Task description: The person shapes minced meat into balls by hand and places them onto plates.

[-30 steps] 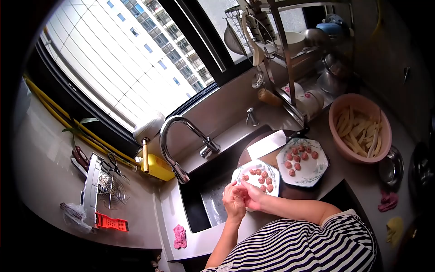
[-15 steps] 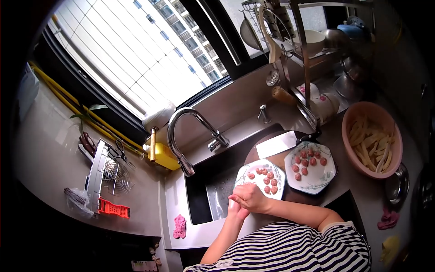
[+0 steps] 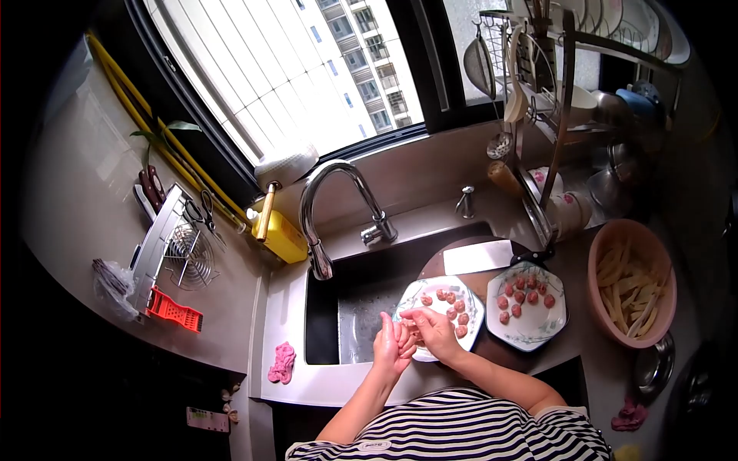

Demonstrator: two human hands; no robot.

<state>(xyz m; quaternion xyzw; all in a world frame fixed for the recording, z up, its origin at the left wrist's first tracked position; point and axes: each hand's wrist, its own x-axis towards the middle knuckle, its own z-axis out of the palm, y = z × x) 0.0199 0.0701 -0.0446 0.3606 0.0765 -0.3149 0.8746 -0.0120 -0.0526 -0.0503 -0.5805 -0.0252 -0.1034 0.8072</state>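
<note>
The left hand [image 3: 393, 347] is held with its fingers curled and its thumb raised, and the right hand [image 3: 435, 336] is bent in toward it, fingertips lowered close to the left fingers. The palms are not pressed flat together; whether anything is gripped between them cannot be told.

Beneath and just beyond the hands, a white plate [image 3: 416, 292] is partly covered by them. On it, small meatballs [image 3: 459, 306] are spread loosely, mostly just past the right knuckles. More balls [image 3: 532, 297] are laid on a second plate [image 3: 538, 329], to the right of the right hand. Both plates are set on a round cutting board [image 3: 501, 349], and a cleaver [image 3: 478, 257] is laid beyond them. Left of the hands, the sink [image 3: 357, 323] is left uncovered by the board.

For good handling, light and even pressure seems called for, since the meat looks soft. The palms are best cupped over the near plate rather than over the sink, and the finished balls are best not brushed by the right wrist.
</note>
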